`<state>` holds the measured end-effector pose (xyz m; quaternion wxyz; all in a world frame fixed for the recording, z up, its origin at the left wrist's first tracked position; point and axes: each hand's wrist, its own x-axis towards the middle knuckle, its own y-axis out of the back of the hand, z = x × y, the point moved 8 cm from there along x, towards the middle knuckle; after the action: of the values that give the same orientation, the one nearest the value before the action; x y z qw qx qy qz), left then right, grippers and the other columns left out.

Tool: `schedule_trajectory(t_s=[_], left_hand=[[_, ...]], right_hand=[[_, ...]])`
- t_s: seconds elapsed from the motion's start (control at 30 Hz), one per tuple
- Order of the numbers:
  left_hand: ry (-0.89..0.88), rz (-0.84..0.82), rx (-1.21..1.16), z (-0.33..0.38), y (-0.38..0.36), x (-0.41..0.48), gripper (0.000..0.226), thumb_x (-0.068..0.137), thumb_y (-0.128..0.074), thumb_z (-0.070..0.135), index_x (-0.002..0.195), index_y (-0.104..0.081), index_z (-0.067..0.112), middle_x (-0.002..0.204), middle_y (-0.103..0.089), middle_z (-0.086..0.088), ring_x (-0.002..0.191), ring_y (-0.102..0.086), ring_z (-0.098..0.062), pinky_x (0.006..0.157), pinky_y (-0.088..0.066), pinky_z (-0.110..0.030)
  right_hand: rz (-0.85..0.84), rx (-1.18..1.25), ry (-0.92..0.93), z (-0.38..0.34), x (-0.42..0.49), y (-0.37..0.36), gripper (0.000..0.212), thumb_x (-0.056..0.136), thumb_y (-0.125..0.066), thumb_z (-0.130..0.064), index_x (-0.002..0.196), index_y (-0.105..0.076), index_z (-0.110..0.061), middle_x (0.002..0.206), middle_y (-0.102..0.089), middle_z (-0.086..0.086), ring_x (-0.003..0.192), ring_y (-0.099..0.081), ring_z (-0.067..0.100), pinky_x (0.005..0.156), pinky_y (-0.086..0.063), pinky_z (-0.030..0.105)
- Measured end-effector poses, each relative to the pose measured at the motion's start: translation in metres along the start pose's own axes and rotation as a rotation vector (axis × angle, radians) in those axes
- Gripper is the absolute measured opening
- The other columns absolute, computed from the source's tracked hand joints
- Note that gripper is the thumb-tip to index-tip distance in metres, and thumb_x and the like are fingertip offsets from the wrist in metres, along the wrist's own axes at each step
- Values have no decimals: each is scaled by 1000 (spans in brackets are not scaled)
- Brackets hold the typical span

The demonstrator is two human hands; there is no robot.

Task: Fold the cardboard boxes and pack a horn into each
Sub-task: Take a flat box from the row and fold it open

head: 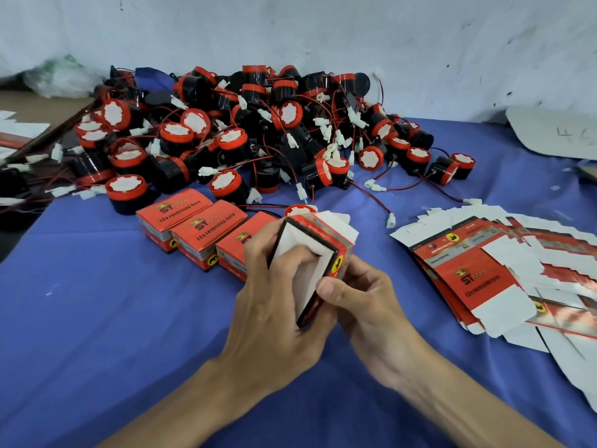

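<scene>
Left hand [274,305] and right hand [368,305] are both gripping a half-folded red-and-white cardboard box [326,240], holding it over the blue cloth [97,318], just in front of three closed red cardboard boxes [193,227].

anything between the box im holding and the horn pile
Nothing visible. The red and white cardboard box, gripped by the left hand and right hand, sits just before the pile of black, red-capped horns; the nearest horn lies right behind it.

Matt blue cloth over the tabletop [97,302], glossy printed cardboard boxes [190,221], shiny black-and-red plastic horns [226,137], rough whitewashed wall [323,33]
</scene>
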<state>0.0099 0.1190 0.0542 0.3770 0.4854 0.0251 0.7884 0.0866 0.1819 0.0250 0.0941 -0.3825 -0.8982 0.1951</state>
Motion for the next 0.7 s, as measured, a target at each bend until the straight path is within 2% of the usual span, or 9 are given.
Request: schedule_trajectory(t_s=[0.13, 0.2, 0.27, 0.33, 0.43, 0.57, 0.63, 0.7], left_hand=[[34, -15, -83, -3, -1, 0, 47, 75, -58, 26, 117, -38, 21, 131, -26, 5, 121, -38, 0, 77, -51, -30], [67, -32, -84, -4, -2, 0, 46, 74, -59, 29, 117, -41, 25, 131, -27, 9, 121, -38, 1, 84, -47, -20], [96, -43, -66, -6, -2, 2, 44, 74, -58, 33, 115, -45, 28, 130, -29, 11, 121, -36, 8, 87, -39, -7], [107, -54, -47, -5, -1, 4, 40, 73, -58, 33, 111, -48, 29, 128, -32, 13, 120, -37, 9, 88, -36, -4], [85, -44, -37, -2, 2, 6, 40, 71, -60, 32, 109, -48, 26, 126, -37, 13, 116, -42, 4, 86, -38, -8], [61, -60, -92, -1, 0, 3, 44, 70, -62, 26, 111, -45, 18, 127, -37, 15, 116, -46, -5, 84, -43, -17], [27, -71, -137, 0, -1, 1, 45, 71, -61, 21, 113, -45, 16, 129, -38, 10, 121, -45, -10, 89, -43, -21], [45, -101, -232, -3, -5, -1, 48, 71, -59, 18, 115, -40, 19, 135, -36, 3, 129, -41, -20, 97, -44, -33]], right_hand=[[16, -3, -23, 4, 0, 1, 29, 63, -79, -19, 90, -74, -12, 90, -72, 12, 84, -70, 25, 72, -54, 26], [20, 15, -47, 5, 1, 2, 30, 66, -81, -17, 93, -73, -9, 93, -71, 14, 86, -69, 26, 73, -55, 28], [18, 49, -70, 7, 1, 2, 30, 71, -76, -17, 98, -71, -6, 97, -70, 16, 89, -69, 27, 75, -55, 28], [17, 76, -101, 10, 0, 1, 27, 73, -70, -14, 99, -70, -5, 96, -70, 17, 87, -68, 26, 75, -55, 28], [13, 79, -134, 12, -1, 1, 20, 70, -70, -10, 89, -72, -5, 90, -69, 19, 80, -69, 28, 70, -56, 30], [-51, 45, -121, 10, -3, -3, 12, 70, -70, -7, 81, -74, -9, 80, -71, 12, 74, -70, 23, 66, -55, 26], [-76, 36, -80, 8, -3, -4, 15, 71, -70, -7, 84, -75, -11, 81, -72, 10, 77, -70, 21, 68, -54, 25], [-75, -13, -4, 2, -2, -4, 20, 70, -70, -8, 86, -76, -18, 82, -73, 4, 78, -70, 17, 68, -53, 22]])
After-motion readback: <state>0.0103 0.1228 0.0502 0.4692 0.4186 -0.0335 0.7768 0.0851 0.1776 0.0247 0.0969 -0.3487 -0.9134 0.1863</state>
